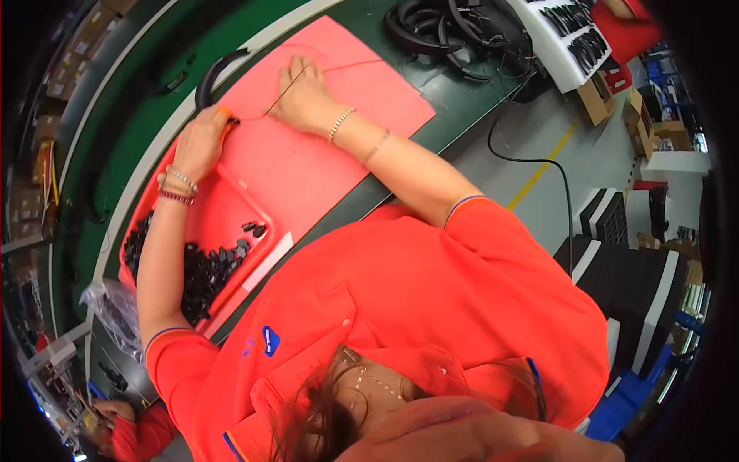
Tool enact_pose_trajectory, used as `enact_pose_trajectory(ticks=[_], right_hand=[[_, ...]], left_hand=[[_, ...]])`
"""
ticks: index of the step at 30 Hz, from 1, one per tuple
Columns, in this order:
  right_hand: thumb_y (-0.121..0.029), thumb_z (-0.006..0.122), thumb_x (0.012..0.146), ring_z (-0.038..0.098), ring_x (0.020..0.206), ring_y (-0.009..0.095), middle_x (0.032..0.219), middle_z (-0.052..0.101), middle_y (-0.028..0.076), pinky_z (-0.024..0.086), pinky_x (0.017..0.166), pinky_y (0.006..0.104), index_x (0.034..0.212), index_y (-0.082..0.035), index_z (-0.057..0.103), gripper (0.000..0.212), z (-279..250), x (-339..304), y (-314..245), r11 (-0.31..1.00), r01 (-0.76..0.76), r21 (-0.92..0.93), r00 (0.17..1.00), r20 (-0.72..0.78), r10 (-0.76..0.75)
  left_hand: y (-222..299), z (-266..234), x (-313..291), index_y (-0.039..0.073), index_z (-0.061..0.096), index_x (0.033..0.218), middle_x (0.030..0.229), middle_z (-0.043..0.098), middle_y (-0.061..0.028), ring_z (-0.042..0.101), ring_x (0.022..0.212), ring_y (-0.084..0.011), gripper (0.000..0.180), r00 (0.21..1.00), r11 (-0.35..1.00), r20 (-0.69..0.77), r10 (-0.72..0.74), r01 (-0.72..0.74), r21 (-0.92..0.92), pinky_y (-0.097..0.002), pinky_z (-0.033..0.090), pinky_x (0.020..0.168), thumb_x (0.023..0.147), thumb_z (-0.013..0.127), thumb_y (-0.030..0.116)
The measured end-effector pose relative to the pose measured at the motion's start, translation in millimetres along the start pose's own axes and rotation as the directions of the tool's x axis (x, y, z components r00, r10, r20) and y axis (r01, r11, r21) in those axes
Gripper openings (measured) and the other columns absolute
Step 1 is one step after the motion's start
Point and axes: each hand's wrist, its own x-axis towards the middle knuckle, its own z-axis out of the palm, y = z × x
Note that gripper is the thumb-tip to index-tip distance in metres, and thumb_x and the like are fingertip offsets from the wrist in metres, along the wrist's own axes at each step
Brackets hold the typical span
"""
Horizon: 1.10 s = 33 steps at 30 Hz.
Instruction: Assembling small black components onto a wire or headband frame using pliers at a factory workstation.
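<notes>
Left hand [198,144] clasps orange item [224,113], right hand [302,98] curls over red mat [296,173].

Scene lit brightly, mostly evenly; reds saturated, notably on shirt [446,300]. Corners blacked out by fisheye vignette. Green belt [85,169] bent at 9–10 o'clock; shelving [31,196] smeared at 9. Fine finger detail softened on right hand [300,96].

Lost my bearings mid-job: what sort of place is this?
Likely a factory assembly line: a red bin of small black parts, curved black pieces heaped on a green bench, and a co-worker in red.
</notes>
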Motion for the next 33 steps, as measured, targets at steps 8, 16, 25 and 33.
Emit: enact_pose_trajectory(ticks=[8,16,25,33], right_hand=[[-0.038,0.062,0.079,0.059,0.099,0.033,0.104,0.064,0.017,0.048,0.082,0.0469,0.102,-0.006,0.064,0.039,-149.8,68.7,237.1,0.951,-0.230,-0.208,0.955,-0.235,0.180],[-0.033,0.076,0.070,0.054,0.111,0.032,0.108,0.064,0.015,0.045,0.089,0.0500,0.103,-0.004,0.065,0.046,-112.2,96.0,273.0,0.890,-0.057,-0.453,0.998,0.009,0.068],[-0.026,0.075,0.069,0.060,0.096,0.036,0.093,0.066,0.019,0.050,0.085,0.0415,0.094,0.000,0.067,0.037,-115.5,64.4,232.7,0.953,0.208,-0.222,0.975,0.130,-0.183],[-0.023,0.071,0.074,0.061,0.085,0.032,0.089,0.063,0.013,0.050,0.074,0.0393,0.104,-0.003,0.061,0.037,-136.2,-34.9,246.6,0.970,0.207,-0.125,0.965,-0.136,-0.223]], left_hand=[[10.9,-3.9,8.8,0.000,0.055,0.093,0.091,0.059,-0.0169,0.058,0.083,-0.0368,0.011,0.994,0.995,0.093,-0.055,0.062,-0.072,-0.0433,0.048,0.068,0.084,0.057,0.006],[12.9,-20.1,23.3,-0.001,0.059,0.103,0.075,0.061,-0.0117,0.056,0.066,-0.0174,0.017,0.936,0.828,0.023,-0.352,0.323,-0.459,-0.0272,0.044,0.062,0.091,0.056,0.009],[32.1,-21.7,61.6,-0.002,0.059,0.103,0.080,0.063,-0.0073,0.056,0.068,-0.0142,0.016,0.947,0.788,0.034,-0.321,0.286,-0.545,-0.0258,0.044,0.063,0.090,0.056,0.008],[42.4,-39.6,55.3,-0.003,0.060,0.106,0.083,0.063,-0.0066,0.057,0.072,-0.0124,0.019,0.938,0.760,0.007,-0.346,0.284,-0.585,-0.0242,0.045,0.067,0.090,0.056,0.005]])
